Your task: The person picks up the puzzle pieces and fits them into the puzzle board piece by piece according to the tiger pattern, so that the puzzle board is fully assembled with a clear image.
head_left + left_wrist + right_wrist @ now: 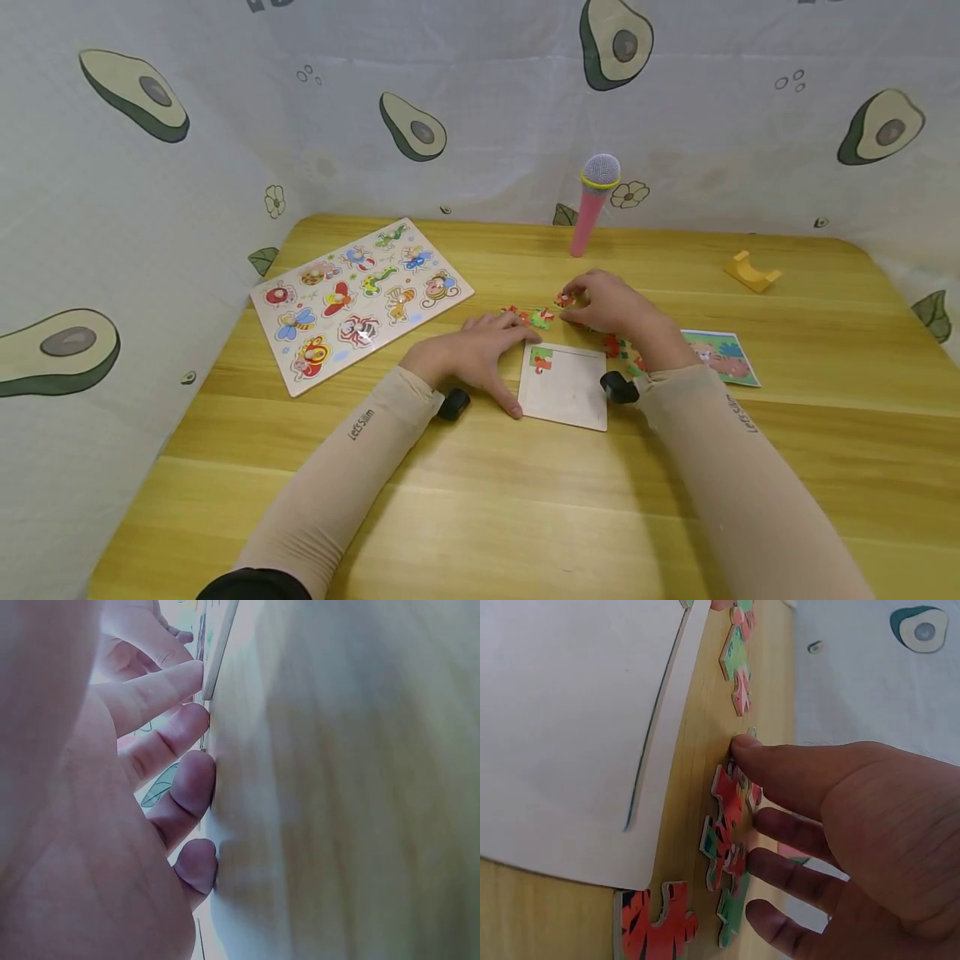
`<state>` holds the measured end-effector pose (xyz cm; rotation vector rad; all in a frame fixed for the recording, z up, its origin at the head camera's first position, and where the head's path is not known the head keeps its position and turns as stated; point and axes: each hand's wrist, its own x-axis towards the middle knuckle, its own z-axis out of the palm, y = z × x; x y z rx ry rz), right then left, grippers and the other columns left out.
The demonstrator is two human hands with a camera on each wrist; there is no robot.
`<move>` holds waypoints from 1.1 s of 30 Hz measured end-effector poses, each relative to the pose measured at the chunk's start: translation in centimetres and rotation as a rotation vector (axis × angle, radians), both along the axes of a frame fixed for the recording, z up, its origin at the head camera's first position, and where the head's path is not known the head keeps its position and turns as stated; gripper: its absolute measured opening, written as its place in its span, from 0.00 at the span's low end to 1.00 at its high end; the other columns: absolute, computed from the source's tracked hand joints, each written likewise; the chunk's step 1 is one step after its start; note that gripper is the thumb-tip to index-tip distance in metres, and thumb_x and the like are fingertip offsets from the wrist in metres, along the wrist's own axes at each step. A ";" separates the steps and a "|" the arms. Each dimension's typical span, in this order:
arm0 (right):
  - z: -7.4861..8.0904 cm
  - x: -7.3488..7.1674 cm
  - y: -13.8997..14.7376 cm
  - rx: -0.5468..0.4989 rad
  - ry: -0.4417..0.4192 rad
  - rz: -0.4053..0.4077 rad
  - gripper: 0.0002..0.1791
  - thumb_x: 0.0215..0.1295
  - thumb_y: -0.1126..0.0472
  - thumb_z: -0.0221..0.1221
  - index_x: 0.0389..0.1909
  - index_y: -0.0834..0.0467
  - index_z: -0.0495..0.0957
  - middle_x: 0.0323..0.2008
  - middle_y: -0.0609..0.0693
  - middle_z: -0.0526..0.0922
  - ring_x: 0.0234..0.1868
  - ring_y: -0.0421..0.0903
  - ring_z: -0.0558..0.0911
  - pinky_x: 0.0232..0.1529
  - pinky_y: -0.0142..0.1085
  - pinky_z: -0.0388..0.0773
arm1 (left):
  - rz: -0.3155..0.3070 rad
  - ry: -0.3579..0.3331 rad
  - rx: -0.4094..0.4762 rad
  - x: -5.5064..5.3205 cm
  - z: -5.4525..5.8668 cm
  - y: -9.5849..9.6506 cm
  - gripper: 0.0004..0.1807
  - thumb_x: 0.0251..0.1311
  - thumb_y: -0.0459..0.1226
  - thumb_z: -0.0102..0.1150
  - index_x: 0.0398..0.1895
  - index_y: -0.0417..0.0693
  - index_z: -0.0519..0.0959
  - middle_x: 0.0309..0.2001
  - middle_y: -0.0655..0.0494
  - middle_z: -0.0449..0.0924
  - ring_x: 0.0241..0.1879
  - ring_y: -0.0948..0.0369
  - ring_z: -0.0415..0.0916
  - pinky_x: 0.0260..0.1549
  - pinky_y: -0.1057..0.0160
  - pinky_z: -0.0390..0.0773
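Note:
A square white puzzle board (566, 396) lies on the table with one green and red jigsaw piece (541, 358) in its upper left corner. My left hand (476, 354) rests spread at the board's left side, thumb by the lower left corner and fingertips on the table. Beyond the board, my right hand (611, 308) pinches a red jigsaw piece (564, 300) between thumb and fingers. Two loose pieces (542, 318) lie just behind the board. More red and green pieces (727, 802) lie under and beside the right hand, partly hidden by it in the head view.
A wooden peg board with cartoon insects (360, 304) lies at the back left. Behind stands a pink toy microphone (590, 204). To the right are a picture card (723, 358), partly behind the right forearm, and a yellow curved block (752, 272). An avocado-print curtain borders the table.

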<state>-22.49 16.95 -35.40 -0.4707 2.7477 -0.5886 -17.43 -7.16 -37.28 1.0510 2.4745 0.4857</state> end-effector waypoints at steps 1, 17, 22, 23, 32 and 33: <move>0.0 0.0 0.0 -0.002 -0.002 0.000 0.23 0.69 0.57 0.65 0.58 0.68 0.77 0.54 0.66 0.76 0.54 0.61 0.74 0.58 0.55 0.70 | 0.000 0.001 0.000 0.0 0.0 0.0 0.58 0.38 0.67 0.76 0.75 0.62 0.63 0.68 0.59 0.59 0.65 0.54 0.55 0.65 0.49 0.53; -0.1 -0.2 0.1 0.038 0.051 0.052 0.22 0.68 0.58 0.66 0.59 0.64 0.79 0.54 0.62 0.79 0.54 0.59 0.76 0.57 0.59 0.68 | -0.007 0.002 0.009 0.0 -0.3 0.1 0.59 0.37 0.68 0.76 0.75 0.62 0.62 0.68 0.59 0.58 0.65 0.54 0.55 0.65 0.48 0.52; 0.1 -0.1 0.2 0.071 0.074 0.015 0.25 0.67 0.53 0.67 0.59 0.62 0.80 0.53 0.60 0.79 0.56 0.59 0.74 0.57 0.64 0.62 | -0.010 0.011 0.009 0.1 -0.2 0.2 0.59 0.37 0.67 0.76 0.75 0.62 0.63 0.67 0.60 0.59 0.64 0.55 0.56 0.65 0.49 0.53; 0.1 0.0 0.3 0.066 0.070 0.007 0.25 0.66 0.52 0.67 0.59 0.62 0.80 0.54 0.60 0.79 0.57 0.59 0.74 0.57 0.64 0.61 | -0.011 0.012 0.008 0.0 -0.2 0.2 0.59 0.37 0.68 0.76 0.75 0.62 0.63 0.67 0.60 0.59 0.64 0.55 0.56 0.64 0.49 0.53; 0.3 0.8 1.2 0.003 0.101 -0.012 0.25 0.61 0.50 0.70 0.53 0.62 0.82 0.48 0.59 0.80 0.49 0.57 0.76 0.52 0.55 0.71 | 0.013 -0.009 -0.004 0.1 -0.1 0.1 0.59 0.38 0.68 0.76 0.75 0.63 0.62 0.72 0.55 0.56 0.71 0.50 0.51 0.68 0.43 0.48; 0.3 1.0 1.4 -0.006 0.106 -0.021 0.25 0.60 0.50 0.71 0.52 0.62 0.82 0.47 0.59 0.80 0.48 0.56 0.76 0.50 0.54 0.72 | 0.016 -0.008 -0.008 0.1 -0.1 0.0 0.58 0.38 0.68 0.76 0.75 0.64 0.62 0.72 0.55 0.56 0.71 0.50 0.51 0.68 0.42 0.48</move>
